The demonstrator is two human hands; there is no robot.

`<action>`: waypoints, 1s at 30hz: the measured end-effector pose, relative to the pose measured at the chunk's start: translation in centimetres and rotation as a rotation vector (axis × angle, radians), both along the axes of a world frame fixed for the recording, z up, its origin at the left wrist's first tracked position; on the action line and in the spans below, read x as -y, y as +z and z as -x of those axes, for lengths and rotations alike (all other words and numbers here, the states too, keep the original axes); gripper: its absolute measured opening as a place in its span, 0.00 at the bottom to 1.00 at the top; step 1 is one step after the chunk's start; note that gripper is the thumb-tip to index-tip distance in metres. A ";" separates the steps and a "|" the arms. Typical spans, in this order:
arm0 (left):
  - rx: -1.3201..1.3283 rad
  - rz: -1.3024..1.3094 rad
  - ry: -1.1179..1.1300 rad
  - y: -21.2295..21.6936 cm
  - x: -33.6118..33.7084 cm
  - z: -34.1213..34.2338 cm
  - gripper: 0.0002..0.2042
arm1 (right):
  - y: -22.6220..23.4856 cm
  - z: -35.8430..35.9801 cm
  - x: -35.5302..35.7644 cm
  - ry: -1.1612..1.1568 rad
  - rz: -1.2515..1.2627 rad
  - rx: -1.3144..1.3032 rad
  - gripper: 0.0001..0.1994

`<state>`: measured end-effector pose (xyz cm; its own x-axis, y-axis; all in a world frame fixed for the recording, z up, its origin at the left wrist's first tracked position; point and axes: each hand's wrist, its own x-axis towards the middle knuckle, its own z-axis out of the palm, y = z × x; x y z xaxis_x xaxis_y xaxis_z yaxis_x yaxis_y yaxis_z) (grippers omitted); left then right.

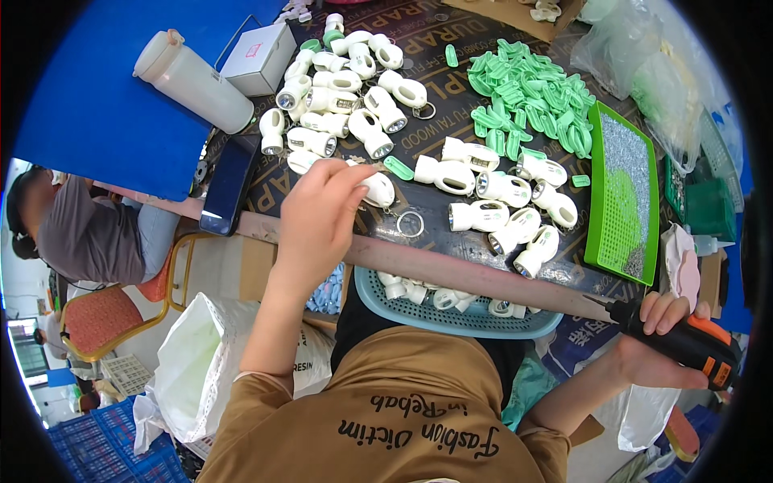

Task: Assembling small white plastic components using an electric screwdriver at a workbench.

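My left hand (318, 213) is closed around a small white flashlight (378, 190) at the table's near edge. The fingers hide part of it, and a metal key ring (410, 224) lies beside it. At the right, my right hand (656, 354) grips a black and orange electric screwdriver (699, 344), its thin bit pointing left over the table edge. Many white flashlights (330, 101) lie in a heap beyond my left hand, and another group (503, 189) sits to its right. Behind that group is a pile of green plastic covers (523, 88).
A green tray (596, 193) of small metal parts stands on the right. At left are a white bottle (193, 80), a white box (259, 58) and a dark phone (229, 189). A blue basket (378, 310) with flashlights rests at my lap. Another person (97, 217) sits at far left.
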<state>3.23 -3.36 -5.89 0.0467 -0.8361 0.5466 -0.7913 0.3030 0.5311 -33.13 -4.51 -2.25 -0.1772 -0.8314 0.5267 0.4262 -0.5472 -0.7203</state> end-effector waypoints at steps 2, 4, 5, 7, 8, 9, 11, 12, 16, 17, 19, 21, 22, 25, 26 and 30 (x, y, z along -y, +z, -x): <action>0.201 -0.221 0.043 0.2 0.3 0.3 0.16 | 0.1 -0.1 -0.1 -0.033 -0.015 -0.004 0.40; 0.319 -0.260 -0.012 0.2 0.5 0.3 0.24 | 0.1 -0.1 -0.2 -0.036 -0.005 -0.006 0.40; 0.396 -0.255 -0.048 0.5 0.6 0.5 0.23 | 0.2 0.0 -0.2 -0.035 0.001 -0.007 0.40; 0.484 -0.262 -0.101 1.3 0.9 1.1 0.24 | 0.6 -0.7 -0.2 -0.074 0.006 0.021 0.40; 0.535 -0.266 -0.109 1.7 0.9 0.9 0.22 | 0.6 -0.5 0.0 -0.055 0.007 0.013 0.41; 0.586 -0.219 -0.098 1.8 0.9 0.6 0.20 | 0.8 -0.2 0.2 0.024 -0.008 0.024 0.41; 0.569 -0.186 -0.143 2.3 1.1 0.8 0.17 | 1.4 -0.6 0.8 0.048 -0.001 0.076 0.38; 0.585 -0.179 -0.150 2.7 1.1 0.8 0.16 | 1.9 -0.5 1.1 0.045 0.002 0.076 0.38; 0.392 -0.161 -0.086 2.8 0.9 1.0 0.17 | 2.7 -0.1 3.6 0.058 0.096 0.025 0.42; 0.225 -0.178 -0.130 3.0 0.9 1.4 0.17 | 2.7 0.2 4.5 0.099 0.114 0.025 0.42; -0.163 -0.248 -0.239 3.3 0.7 2.1 0.15 | 2.7 0.6 6.1 0.016 0.113 0.005 0.42; -0.794 -0.494 -0.415 3.0 0.1 3.4 0.13 | 2.4 0.2 7.8 -0.073 0.052 0.014 0.40; -1.074 -0.586 -0.479 1.6 -0.1 4.1 0.13 | 2.1 0.1 8.9 -0.130 0.017 0.019 0.38; -1.450 -0.722 -0.507 -1.2 -0.2 8.0 0.12 | 1.5 -1.0 11.5 -0.286 -0.004 -0.091 0.37; -1.563 -0.768 -0.592 -1.5 -0.1 8.9 0.13 | 1.1 -0.9 12.2 -0.269 0.002 -0.139 0.36; -1.593 -0.853 -0.598 -1.5 0.6 11.1 0.18 | 0.3 -1.4 13.7 -0.245 -0.007 -0.212 0.33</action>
<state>-7.90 -3.97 -7.38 -0.3367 -0.9168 -0.2149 0.6093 -0.3861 0.6926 -31.75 -18.24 -1.93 -0.2591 -0.7815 0.5675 0.1223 -0.6094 -0.7834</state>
